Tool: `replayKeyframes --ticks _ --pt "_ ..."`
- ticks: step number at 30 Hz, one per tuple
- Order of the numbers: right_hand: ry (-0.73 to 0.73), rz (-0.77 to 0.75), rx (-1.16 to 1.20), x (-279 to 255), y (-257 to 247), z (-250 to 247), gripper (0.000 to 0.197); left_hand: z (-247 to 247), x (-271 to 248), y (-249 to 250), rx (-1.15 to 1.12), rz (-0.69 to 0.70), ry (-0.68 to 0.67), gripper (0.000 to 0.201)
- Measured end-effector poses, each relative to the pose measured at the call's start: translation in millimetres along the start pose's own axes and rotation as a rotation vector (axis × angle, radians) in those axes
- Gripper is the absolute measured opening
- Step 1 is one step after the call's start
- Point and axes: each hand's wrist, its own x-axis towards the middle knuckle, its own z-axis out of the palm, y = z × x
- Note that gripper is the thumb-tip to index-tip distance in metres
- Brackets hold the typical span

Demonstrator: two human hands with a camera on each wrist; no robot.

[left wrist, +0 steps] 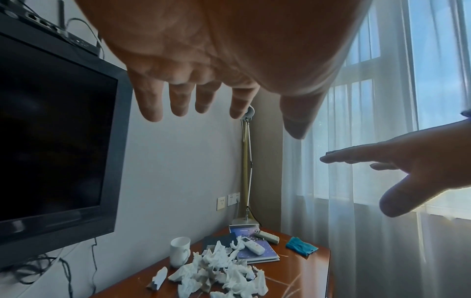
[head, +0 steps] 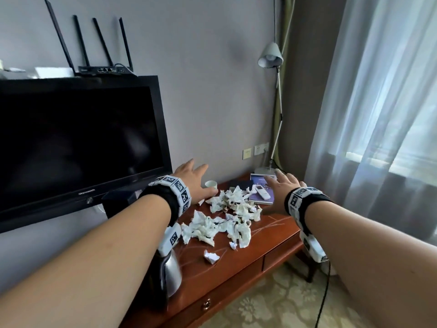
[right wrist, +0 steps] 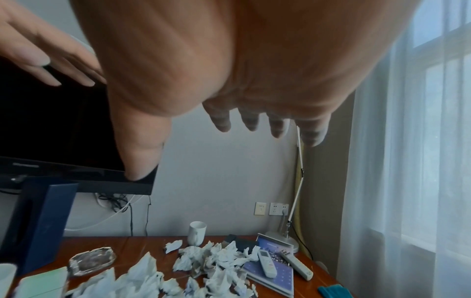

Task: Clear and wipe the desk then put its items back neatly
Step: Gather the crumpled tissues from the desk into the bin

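Note:
A pile of crumpled white tissues (head: pixel 227 216) covers the middle of the reddish wooden desk (head: pixel 272 235). A white mug (head: pixel 211 184) stands at the back by the wall. To its right a white remote (head: pixel 261 192) lies on a purple booklet (head: pixel 267 201), and a second remote (right wrist: pixel 297 265) lies beside it. A blue cloth (left wrist: pixel 302 246) sits at the desk's right end. My left hand (head: pixel 191 176) hovers above the mug with fingers spread and holds nothing. My right hand (head: pixel 281 183) hovers over the booklet, also spread and empty.
A black TV (head: pixel 78 147) hangs on the wall at left with a router on top. A metal kettle (head: pixel 172 273) stands under my left forearm. A glass ashtray (right wrist: pixel 93 261) and a dark blue box (right wrist: pixel 43 221) sit at desk left. A lamp base (head: pixel 264 171) fills the back right corner.

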Motion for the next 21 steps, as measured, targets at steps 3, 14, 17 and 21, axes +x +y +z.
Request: replayKeyframes --ticks 3,14,17,21 --pt "-0.002 0.012 0.034 24 29 3 0.118 11 25 24 -0.034 -0.011 -0.031 0.097" --pt "-0.132 0.035 0.178 93 77 47 0.113 60 119 60 -0.006 0.007 -0.140 0.097" --pt "-0.154 0.055 0.181 124 79 51 0.112 72 153 65 -0.019 0.030 -0.148 0.094" --pt "-0.175 0.071 0.169 176 78 64 0.109 97 206 58 -0.054 0.052 -0.172 0.096"
